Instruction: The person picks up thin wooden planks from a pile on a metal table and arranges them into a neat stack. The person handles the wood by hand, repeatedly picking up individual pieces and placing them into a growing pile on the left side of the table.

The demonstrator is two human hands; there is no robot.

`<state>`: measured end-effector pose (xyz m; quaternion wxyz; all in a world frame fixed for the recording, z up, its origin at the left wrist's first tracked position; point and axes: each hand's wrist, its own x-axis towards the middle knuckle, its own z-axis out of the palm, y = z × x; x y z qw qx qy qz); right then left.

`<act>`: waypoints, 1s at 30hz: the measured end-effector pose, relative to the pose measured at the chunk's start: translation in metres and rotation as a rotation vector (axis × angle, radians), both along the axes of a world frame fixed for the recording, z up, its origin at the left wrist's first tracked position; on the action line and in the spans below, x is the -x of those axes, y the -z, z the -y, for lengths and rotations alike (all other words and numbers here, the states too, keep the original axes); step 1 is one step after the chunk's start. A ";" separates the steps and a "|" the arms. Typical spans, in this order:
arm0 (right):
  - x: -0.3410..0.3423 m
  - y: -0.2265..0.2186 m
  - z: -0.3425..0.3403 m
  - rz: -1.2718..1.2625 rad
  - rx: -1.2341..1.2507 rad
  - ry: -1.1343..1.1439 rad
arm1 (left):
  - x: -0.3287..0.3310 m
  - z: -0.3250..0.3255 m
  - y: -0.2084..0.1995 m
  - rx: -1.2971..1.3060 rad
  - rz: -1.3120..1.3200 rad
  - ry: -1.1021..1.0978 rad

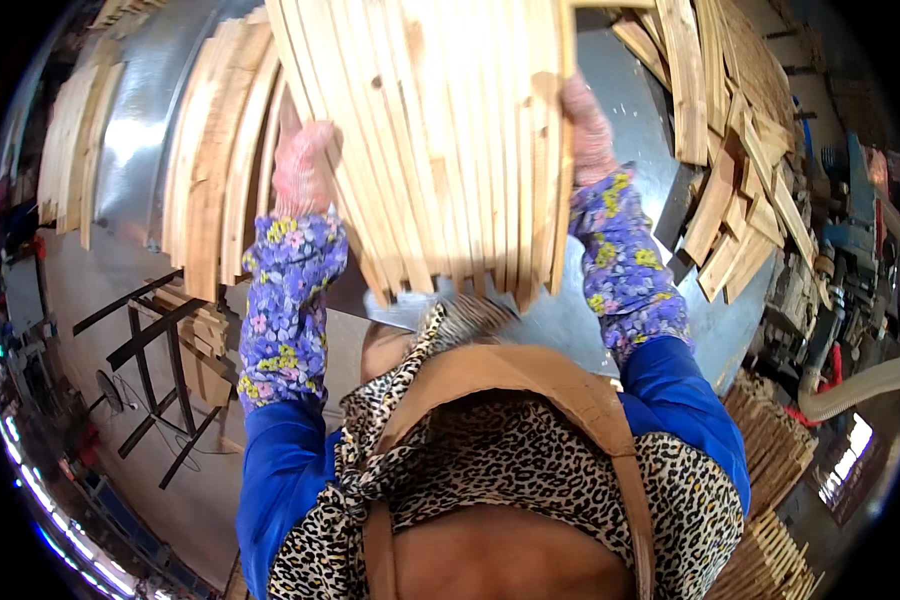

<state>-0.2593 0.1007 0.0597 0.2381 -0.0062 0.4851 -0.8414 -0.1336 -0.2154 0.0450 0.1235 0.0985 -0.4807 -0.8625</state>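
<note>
A wide row of pale wooden slats (450, 150) lies side by side between my hands, its near ends uneven and its far ends cut off by the upper edge. My left hand (307, 165), in a pinkish knit glove, presses against the row's left edge. On the opposite edge my right hand (587, 130), gloved the same way, closes in from the right. Both hands are partly hidden behind the outer slats. Flowered purple sleeve covers (290, 310) run up both forearms.
More wooden strips (215, 150) lie on the metal table (135, 130) at left. Offcuts (735, 210) are heaped at right, near machinery and a ribbed hose (855, 390). Below left stands a black metal frame (155, 360). Stacked slats (770, 440) sit at lower right.
</note>
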 end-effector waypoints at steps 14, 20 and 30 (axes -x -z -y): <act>-0.107 -0.100 0.058 -0.139 0.254 0.201 | -0.083 0.048 -0.087 0.667 -0.244 0.001; -0.189 -0.001 0.068 0.177 0.474 0.088 | -0.151 0.076 0.042 0.060 0.114 0.462; -0.192 0.109 0.066 0.155 -0.593 0.053 | -0.178 0.206 0.047 1.839 0.261 -0.013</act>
